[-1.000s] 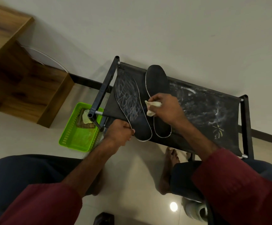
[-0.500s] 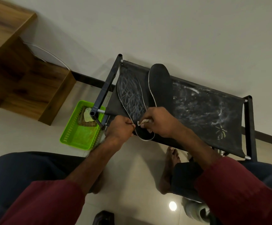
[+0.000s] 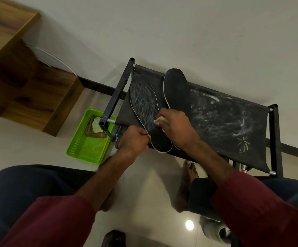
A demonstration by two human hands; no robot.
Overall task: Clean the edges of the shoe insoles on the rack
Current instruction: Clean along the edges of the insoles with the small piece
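Lying side by side on the black fabric shelf of the rack [image 3: 224,125], at its left end, two dark insoles with pale rims point their toes toward the wall. The left insole [image 3: 143,102], marked with whitish scribbles, has its heel at the near edge of the shelf. The right insole [image 3: 176,88] is plain and reaches farther back, and its heel is mostly hidden under the right hand. The left hand [image 3: 134,141] has its fingers curled and pinches the left rim of the scribbled insole near the heel. The right hand [image 3: 177,130] is closed around a pale cloth [image 3: 159,120], of which only a small part shows beyond the fingers. It presses the cloth against the right rim of the same insole, in the gap between the two. Both grips lie at the heel half, one on each side. White smears cover the rest of the shelf. A green basket [image 3: 86,148] stands on the floor left of the rack, near a wooden cabinet [image 3: 29,90].
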